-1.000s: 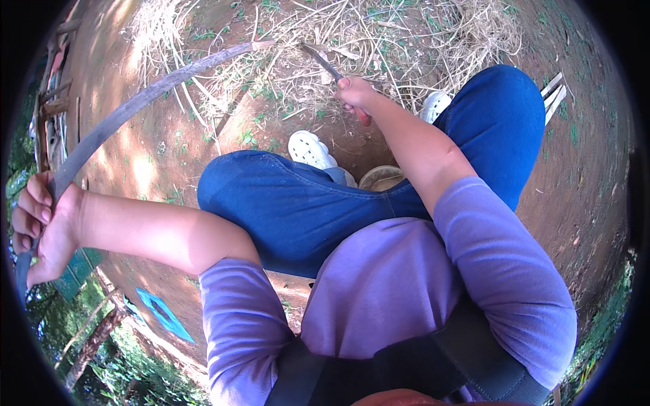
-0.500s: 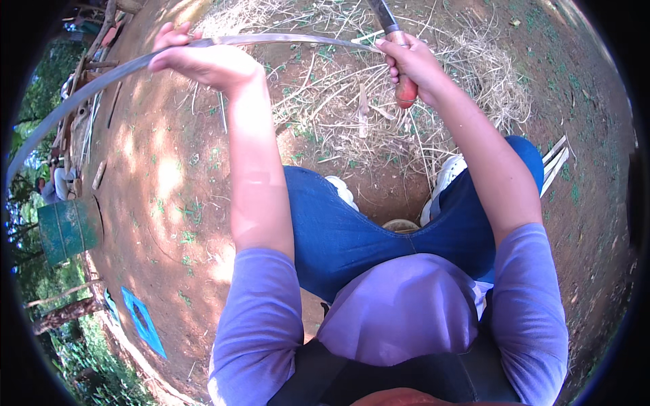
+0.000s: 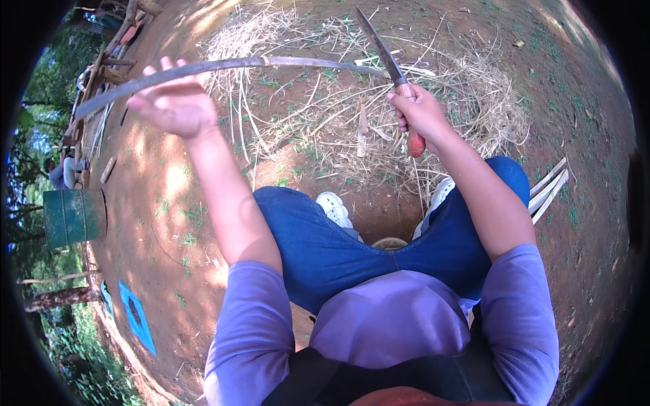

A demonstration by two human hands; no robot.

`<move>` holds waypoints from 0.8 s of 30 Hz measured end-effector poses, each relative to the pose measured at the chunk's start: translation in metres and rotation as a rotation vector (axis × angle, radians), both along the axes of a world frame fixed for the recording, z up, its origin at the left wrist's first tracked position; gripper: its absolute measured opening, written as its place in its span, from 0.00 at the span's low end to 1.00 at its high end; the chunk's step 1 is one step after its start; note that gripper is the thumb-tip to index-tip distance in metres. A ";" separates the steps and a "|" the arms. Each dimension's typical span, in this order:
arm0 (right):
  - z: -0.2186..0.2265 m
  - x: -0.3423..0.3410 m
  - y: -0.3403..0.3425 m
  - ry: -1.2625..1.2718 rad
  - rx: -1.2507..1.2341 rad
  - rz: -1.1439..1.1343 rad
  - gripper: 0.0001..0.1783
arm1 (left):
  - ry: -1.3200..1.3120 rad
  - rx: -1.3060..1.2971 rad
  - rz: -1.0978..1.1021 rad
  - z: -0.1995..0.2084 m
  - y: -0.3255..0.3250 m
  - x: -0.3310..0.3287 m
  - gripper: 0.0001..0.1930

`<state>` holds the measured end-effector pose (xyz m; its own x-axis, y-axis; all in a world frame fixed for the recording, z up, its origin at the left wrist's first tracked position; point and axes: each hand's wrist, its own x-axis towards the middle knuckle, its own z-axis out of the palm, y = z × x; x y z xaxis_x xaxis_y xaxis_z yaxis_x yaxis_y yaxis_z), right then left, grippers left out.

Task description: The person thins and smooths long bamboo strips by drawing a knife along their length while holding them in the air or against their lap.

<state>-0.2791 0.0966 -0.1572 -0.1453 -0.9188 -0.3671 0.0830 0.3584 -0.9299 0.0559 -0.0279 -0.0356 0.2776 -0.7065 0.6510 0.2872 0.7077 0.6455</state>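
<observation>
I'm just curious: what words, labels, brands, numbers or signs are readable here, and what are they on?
None: no readable text shows.
The knife in the right hand, the long strip at the left hand and the purple shirt show no lettering.
The green container is too small to tell whether it bears any.

Green drum (image 3: 72,218), flat blue object (image 3: 143,335), brown ground (image 3: 589,203)
</observation>
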 end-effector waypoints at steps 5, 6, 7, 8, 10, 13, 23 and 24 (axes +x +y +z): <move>0.005 0.010 0.004 0.039 -0.036 0.123 0.12 | 0.225 -0.119 0.269 0.052 0.033 0.054 0.52; 0.003 0.010 0.005 0.058 -0.043 0.151 0.12 | 0.185 -0.072 0.280 0.054 0.034 0.060 0.45; 0.003 0.010 0.005 0.049 -0.038 0.162 0.13 | 0.150 -0.024 0.289 0.055 0.037 0.062 0.40; 0.004 0.010 0.006 0.048 -0.030 0.174 0.13 | 0.140 -0.053 0.179 0.055 0.040 0.062 0.33; 0.009 0.012 0.008 0.047 -0.014 0.192 0.13 | 0.119 -0.112 -0.046 0.056 0.048 0.061 0.27; 0.006 0.007 0.012 0.065 -0.055 0.177 0.13 | 0.225 -0.124 0.116 0.075 0.065 0.023 0.30; 0.041 0.011 0.043 0.060 -0.127 0.201 0.13 | 0.004 -0.132 0.255 0.041 0.054 -0.092 0.34; 0.041 0.010 0.045 0.087 -0.115 0.228 0.13 | -0.012 -0.151 0.266 0.041 0.054 -0.094 0.33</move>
<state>-0.2694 0.1420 -0.1160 0.0438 -0.9663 -0.2535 -0.0695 0.2502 -0.9657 -0.0378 0.0262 0.0054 0.4316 -0.5053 0.7473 0.0722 0.8451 0.5297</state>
